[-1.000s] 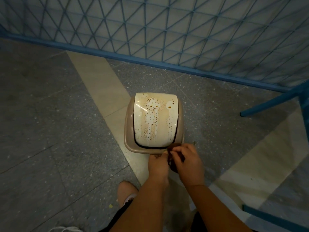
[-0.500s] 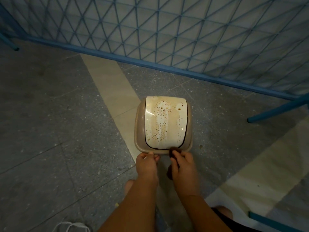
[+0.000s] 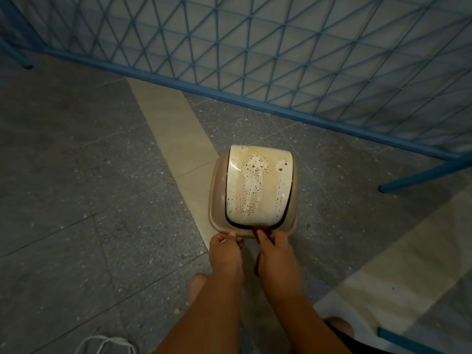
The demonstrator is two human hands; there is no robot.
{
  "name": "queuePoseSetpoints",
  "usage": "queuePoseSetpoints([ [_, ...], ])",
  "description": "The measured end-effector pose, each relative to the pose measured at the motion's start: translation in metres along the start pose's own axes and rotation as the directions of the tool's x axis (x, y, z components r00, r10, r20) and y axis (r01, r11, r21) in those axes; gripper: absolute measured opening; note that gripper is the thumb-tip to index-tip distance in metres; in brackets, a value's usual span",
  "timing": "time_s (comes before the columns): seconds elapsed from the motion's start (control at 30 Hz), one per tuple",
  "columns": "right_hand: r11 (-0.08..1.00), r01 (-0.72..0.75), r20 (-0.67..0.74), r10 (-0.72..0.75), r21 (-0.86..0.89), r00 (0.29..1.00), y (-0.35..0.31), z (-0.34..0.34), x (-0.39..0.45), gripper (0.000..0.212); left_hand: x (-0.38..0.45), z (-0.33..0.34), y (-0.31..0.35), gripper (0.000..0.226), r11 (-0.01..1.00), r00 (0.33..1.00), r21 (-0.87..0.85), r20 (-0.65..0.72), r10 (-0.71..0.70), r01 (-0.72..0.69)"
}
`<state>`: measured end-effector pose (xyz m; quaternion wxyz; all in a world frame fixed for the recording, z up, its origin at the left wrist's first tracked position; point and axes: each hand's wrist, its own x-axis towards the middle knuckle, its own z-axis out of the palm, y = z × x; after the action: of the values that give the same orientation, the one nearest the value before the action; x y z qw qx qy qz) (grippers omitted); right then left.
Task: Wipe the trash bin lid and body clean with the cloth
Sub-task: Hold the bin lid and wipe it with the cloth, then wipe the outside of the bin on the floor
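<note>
— Head view: where's the cloth (image 3: 261,232)?
— Dark, limp, pinched by the right hand (image 3: 277,254) at the bin (image 3: 255,229) rim's near edge.
— And the left hand (image 3: 226,252)?
— It grips the same rim; the bin looks light, the stained lid (image 3: 258,185) slick.

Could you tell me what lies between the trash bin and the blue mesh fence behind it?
Only bare speckled floor between the trash bin and the fence, in the head view.

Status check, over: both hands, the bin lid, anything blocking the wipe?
Left hand grips bin's near rim. Right hand pinches dark cloth at lid's near edge. Lid brown-spotted, unwiped. Nothing blocking.
</note>
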<state>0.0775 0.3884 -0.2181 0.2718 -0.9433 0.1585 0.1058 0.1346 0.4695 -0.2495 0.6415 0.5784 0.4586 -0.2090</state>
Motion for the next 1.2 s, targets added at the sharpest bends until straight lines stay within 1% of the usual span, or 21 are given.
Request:
queuePoseSetpoints([
  [0.07, 0.998, 0.032, 0.012, -0.032, 0.060, 0.999, -0.020, 0.007, 0.003, 0.019, -0.001, -0.002, 0.000, 0.011, 1.000, 1.000, 0.023, 0.026, -0.010, 0.010],
  [0.17, 0.990, 0.142, -0.020, -0.141, 0.023, 0.990, -0.020, 0.009, 0.005, 0.020, -0.001, -0.003, 0.000, 0.013, 1.000, 0.999, 0.013, 0.026, -0.024, 0.024],
  [0.2, 0.990, 0.138, 0.007, -0.138, 0.021, 0.990, -0.014, 0.005, 0.002, 0.019, 0.000, -0.003, 0.000, 0.013, 1.000, 1.000, 0.020, 0.007, -0.017, 0.017],
  [0.27, 0.998, 0.034, 0.074, -0.038, 0.049, 0.997, 0.007, 0.000, -0.002, 0.034, 0.001, -0.002, 0.001, 0.011, 0.999, 1.000, 0.047, -0.023, -0.009, 0.010],
  [0.33, 0.999, 0.005, 0.018, -0.004, -0.051, 1.000, 0.025, -0.007, -0.004, 0.045, -0.002, -0.001, 0.002, 0.007, 0.999, 1.000, 0.034, -0.008, -0.008, 0.008],
  [0.37, 0.998, 0.007, 0.009, -0.006, -0.059, 1.000, 0.026, -0.012, -0.004, 0.047, -0.004, -0.002, 0.004, 0.013, 1.000, 1.000, 0.023, 0.002, -0.003, 0.003],
  [0.47, 0.999, 0.033, 0.015, -0.033, 0.036, 0.999, 0.011, -0.028, -0.003, 0.042, -0.005, -0.007, 0.007, 0.020, 0.999, 1.000, 0.027, 0.016, -0.021, 0.021],
  [0.53, 0.989, 0.140, -0.085, -0.136, 0.045, 0.987, -0.006, -0.043, 0.000, 0.039, -0.007, -0.012, 0.010, 0.013, 0.998, 0.998, 0.050, 0.057, -0.037, 0.034],
  [0.57, 0.982, 0.190, -0.122, -0.187, 0.013, 0.975, -0.016, -0.053, 0.004, 0.039, -0.008, -0.015, 0.011, 0.015, 0.997, 0.996, 0.050, 0.065, -0.054, 0.051],
  [0.63, 0.974, 0.227, -0.179, -0.228, -0.022, 0.957, -0.033, -0.074, 0.020, 0.040, -0.011, -0.020, 0.016, 0.050, 0.997, 0.997, 0.037, 0.015, -0.074, 0.073],
  [0.7, 0.983, 0.184, -0.249, -0.177, 0.003, 0.952, -0.045, -0.099, 0.040, 0.040, -0.019, -0.021, 0.031, 0.051, 0.998, 0.991, 0.031, -0.119, 0.064, -0.061],
  [0.73, 0.989, 0.145, -0.292, -0.133, 0.020, 0.947, -0.046, -0.110, 0.050, 0.040, -0.025, -0.021, 0.041, 0.048, 0.975, 0.962, 0.107, -0.172, 0.212, -0.196],
  [0.77, 0.993, 0.115, -0.339, -0.096, 0.038, 0.936, -0.044, -0.121, 0.058, 0.039, -0.031, -0.019, 0.052, 0.045, 0.916, 0.909, 0.210, -0.170, 0.380, -0.343],
  [0.8, 0.995, 0.093, -0.380, -0.069, 0.046, 0.923, -0.040, -0.129, 0.063, 0.038, -0.038, -0.018, 0.064, 0.043, 0.814, 0.827, 0.311, -0.126, 0.547, -0.491],
  [0.87, 0.998, 0.043, -0.410, -0.024, 0.036, 0.912, -0.026, -0.139, 0.067, 0.037, -0.046, -0.012, 0.087, 0.043, 0.523, 0.624, 0.490, 0.058, 0.779, -0.698],
  [0.9, 1.000, 0.017, -0.404, -0.005, 0.026, 0.915, -0.019, -0.142, 0.068, 0.037, -0.048, -0.007, 0.098, 0.044, 0.360, 0.533, 0.559, 0.179, 0.827, -0.747],
  [0.97, 1.000, -0.030, -0.372, 0.027, -0.004, 0.928, -0.007, -0.142, 0.067, 0.037, -0.053, 0.002, 0.117, 0.051, 0.041, 0.413, 0.652, 0.429, 0.803, -0.757],
  [1.0, 0.999, -0.044, -0.352, 0.032, -0.026, 0.936, -0.002, -0.140, 0.067, 0.037, -0.053, 0.007, 0.124, 0.055, -0.097, 0.381, 0.668, 0.531, 0.757, -0.738],
  [1.07, 0.997, -0.040, -0.314, 0.016, -0.069, 0.949, 0.006, -0.133, 0.068, 0.036, -0.051, 0.016, 0.130, 0.063, -0.296, 0.364, 0.668, 0.662, 0.655, -0.683],
  [1.13, 0.996, -0.021, -0.286, -0.004, -0.084, 0.958, 0.009, -0.129, 0.072, 0.037, -0.051, 0.024, 0.131, 0.070, -0.420, 0.365, 0.653, 0.727, 0.582, -0.630],
  [1.2, 0.996, -0.009, -0.259, -0.015, -0.092, 0.966, 0.008, -0.128, 0.078, 0.037, -0.051, 0.030, 0.130, 0.074, -0.479, 0.361, 0.633, 0.758, 0.544, -0.608],
])
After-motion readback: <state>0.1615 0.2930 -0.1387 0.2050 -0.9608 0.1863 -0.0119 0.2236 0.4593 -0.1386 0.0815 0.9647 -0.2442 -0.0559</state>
